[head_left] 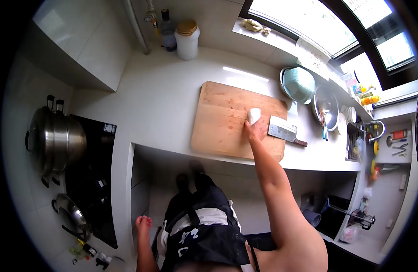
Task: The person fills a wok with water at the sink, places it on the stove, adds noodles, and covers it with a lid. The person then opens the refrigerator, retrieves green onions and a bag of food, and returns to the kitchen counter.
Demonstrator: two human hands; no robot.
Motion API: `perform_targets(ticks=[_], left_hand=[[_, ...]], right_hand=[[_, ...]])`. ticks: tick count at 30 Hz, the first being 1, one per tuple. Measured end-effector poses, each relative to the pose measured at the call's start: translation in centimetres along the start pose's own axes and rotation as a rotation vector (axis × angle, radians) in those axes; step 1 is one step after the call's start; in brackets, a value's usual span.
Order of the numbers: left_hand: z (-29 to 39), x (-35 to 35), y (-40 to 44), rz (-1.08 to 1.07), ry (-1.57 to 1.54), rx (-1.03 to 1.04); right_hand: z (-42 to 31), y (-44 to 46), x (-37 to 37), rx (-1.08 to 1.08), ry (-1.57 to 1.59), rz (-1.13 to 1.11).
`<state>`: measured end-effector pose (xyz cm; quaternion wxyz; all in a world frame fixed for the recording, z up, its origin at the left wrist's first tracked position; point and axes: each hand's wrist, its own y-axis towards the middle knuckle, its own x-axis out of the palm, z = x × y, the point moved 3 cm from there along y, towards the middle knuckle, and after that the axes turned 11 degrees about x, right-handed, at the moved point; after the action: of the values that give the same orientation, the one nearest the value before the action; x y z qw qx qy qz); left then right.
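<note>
On the white counter lies a wooden cutting board (pixel 222 118). My right hand (pixel 257 130) is over the board's right half, its fingers at a white piece (pixel 254 115) that looks like food; how the fingertips meet it is partly hidden. Just right of that hand, a cleaver (pixel 283 128) lies flat, its blade on the board and its dark handle pointing to the lower right. Low beside my body, away from the counter top, my left hand (pixel 144 222) hangs with its fingers curled and nothing visible in them.
A white jar (pixel 187 41) and a bottle (pixel 168 32) stand at the back left. Toward the right are a light-blue basket (pixel 299 84), a metal bowl (pixel 326 106) and a sink (pixel 353 143). At the left, a steel pot (pixel 68 140) sits on the black stove (pixel 98 181).
</note>
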<state>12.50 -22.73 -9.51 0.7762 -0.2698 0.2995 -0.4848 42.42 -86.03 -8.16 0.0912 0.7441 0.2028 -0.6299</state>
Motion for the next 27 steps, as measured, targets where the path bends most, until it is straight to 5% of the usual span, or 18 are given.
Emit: perform_targets(ticks=[10, 13, 15, 19, 25, 27], left_hand=[[12.5, 25.0, 2.5, -0.512, 0.267, 0.384], [15.6, 31.0, 1.4, -0.653, 0.32, 0.508], [16.6, 33.8, 0.6, -0.713, 0.313, 0.496], [16.2, 36.2, -0.3, -0.763, 0.29, 0.459], [14.3, 37.3, -0.1, -0.772, 0.376, 0.528], [16.1, 40.8, -1.0, -0.639, 0.755, 0.937]], right_hand=[[0.9, 0.9, 0.7, -0.1, 0.094, -0.014], [0.9, 1.2, -2.0, 0.03, 0.81, -0.474], [3.3, 3.6, -0.6, 0.171, 1.001, -0.75], [3.9, 2.0, -5.1, 0.408, 1.406, -1.045], [4.3, 2.7, -5.3, 0.415, 1.416, -1.044], [4.2, 2.6, -4.9, 0.358, 1.414, -1.011]])
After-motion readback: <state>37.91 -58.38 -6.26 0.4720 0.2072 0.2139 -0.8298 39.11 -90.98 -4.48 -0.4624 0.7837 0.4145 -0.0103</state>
